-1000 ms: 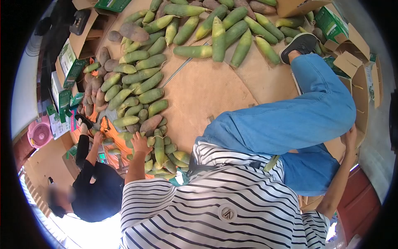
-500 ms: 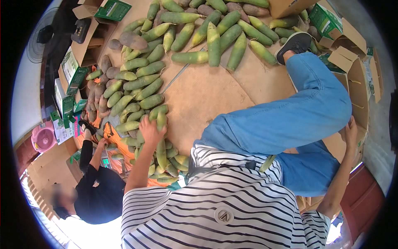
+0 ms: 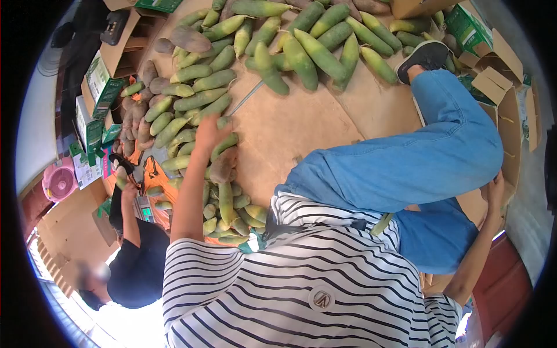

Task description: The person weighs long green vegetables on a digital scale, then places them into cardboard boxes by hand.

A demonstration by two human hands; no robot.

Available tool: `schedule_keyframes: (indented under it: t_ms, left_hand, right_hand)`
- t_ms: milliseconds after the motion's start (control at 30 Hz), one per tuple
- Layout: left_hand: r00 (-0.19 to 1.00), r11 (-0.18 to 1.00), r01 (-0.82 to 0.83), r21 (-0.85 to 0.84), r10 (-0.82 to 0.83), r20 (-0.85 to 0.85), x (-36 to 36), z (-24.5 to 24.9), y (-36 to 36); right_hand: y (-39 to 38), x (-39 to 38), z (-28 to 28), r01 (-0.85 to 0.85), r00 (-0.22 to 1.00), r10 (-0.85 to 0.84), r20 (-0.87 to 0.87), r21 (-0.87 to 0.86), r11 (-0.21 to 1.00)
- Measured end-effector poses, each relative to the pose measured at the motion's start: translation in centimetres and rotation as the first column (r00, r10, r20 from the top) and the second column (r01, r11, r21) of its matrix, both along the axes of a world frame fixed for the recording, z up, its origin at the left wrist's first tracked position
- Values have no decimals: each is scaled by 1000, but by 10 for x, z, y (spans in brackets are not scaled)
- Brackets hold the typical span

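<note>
My left hand [image 3: 210, 136] reaches into the left-hand pile, its fingers curled round a green radish [image 3: 224, 122], partly hidden under them. Just below the hand lies another green radish [image 3: 225, 146], beside a brownish-purple root [image 3: 223, 166]. More green radishes [image 3: 212, 100] lie in a rough row above it, and several point downward in the lower group [image 3: 225, 200]. My right hand [image 3: 495, 190] rests against the blue trousers [image 3: 406, 156] near the bent knee, beside an open carton. It holds nothing that I can see; its fingers are partly hidden.
Large green radishes [image 3: 301, 61] are heaped across the far side of the cardboard floor [image 3: 290, 127]. Open cartons [image 3: 499, 95] stand at the right, green-and-white boxes [image 3: 103, 95] at the left. A co-worker in dark clothes [image 3: 136, 261] sits lower left, near a pink fan [image 3: 60, 181].
My left hand has moved up the pile to another radish. A brownish-purple root now lies where it was. Several radishes in the far heap lie differently. My right hand has barely moved.
</note>
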State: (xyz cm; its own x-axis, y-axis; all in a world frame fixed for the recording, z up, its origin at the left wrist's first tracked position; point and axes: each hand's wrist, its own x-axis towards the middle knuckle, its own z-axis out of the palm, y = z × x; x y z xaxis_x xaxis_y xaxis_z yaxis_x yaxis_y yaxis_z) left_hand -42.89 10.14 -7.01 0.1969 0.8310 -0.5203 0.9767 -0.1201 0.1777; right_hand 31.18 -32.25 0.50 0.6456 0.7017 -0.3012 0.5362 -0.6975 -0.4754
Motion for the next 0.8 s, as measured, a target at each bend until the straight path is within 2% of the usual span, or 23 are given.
schedule_keyframes:
  t_ms: [33, 100, 167, 267, 333, 367, 400, 433, 467, 533, 600, 633, 667, 700, 767, 800]
  left_hand:
    - [970, 991, 28, -128, -58, -238, -29, -27, -24]
    - [912, 940, -57, -335, -88, -400, -67, -54, -72]
    - [857, 955, -120, -272, -38, -514, -79, -60, -105]
    - [816, 961, -216, -174, 80, -572, -58, -59, -111]
    - [842, 875, -454, -166, 361, -402, -68, -84, -117]
    - [813, 809, -560, -177, 496, -305, -73, -97, -116]
    - [690, 638, -722, -266, 687, -227, -64, -96, -111]
    - [515, 429, -825, -368, 840, -174, -48, -92, -108]
    - [298, 197, -859, -473, 943, -149, -32, -93, -107]
    - [461, 545, -640, -542, 836, 297, -7, -105, -105]
    - [421, 600, -467, -649, 797, 433, 47, -68, -76]
    - [419, 601, -507, -618, 798, 433, 61, -59, -63]
    - [299, 585, -439, -682, 811, 503, 75, -39, -49]
    - [191, 616, -304, -727, 787, 586, 80, -17, -31]
    - [171, 657, -326, -679, 748, 642, 69, 18, -13]
    - [301, 703, -420, -573, 704, 643, 49, 14, -11]
  right_hand:
    - [2, -2, 3, 17, 998, -16, -65, 15, 1000]
    - [-1, -1, 2, 56, 988, -51, -148, 28, 998]
    - [-10, 12, -9, 106, 980, -97, -172, 42, 993]
    - [-3, 4, 0, 43, 988, -38, -152, 32, 999]
    - [2, -3, 2, 68, 990, -65, -124, 19, 998]
    - [5, -4, 2, 80, 991, -78, -110, 19, 997]
    - [6, -3, 3, 75, 992, -73, -99, 14, 997]
    - [5, -2, 4, 68, 994, -67, -90, 6, 998]
    - [4, -2, 4, 59, 995, -59, -82, -5, 998]
    - [-4, 11, -3, 55, 995, -55, -87, -5, 998]
    - [-8, 12, -7, 48, 995, -49, -90, -12, 999]
    - [-5, 10, -4, 48, 995, -49, -85, -11, 999]
    - [-3, 8, -2, 50, 996, -50, -78, -7, 999]
    - [-3, 10, -3, 29, 998, -30, -64, -11, 1000]
    - [-7, 16, -5, -9, 999, 9, -34, -12, 1000]
    - [-6, 14, -6, 2, 999, -1, -39, 29, 1000]
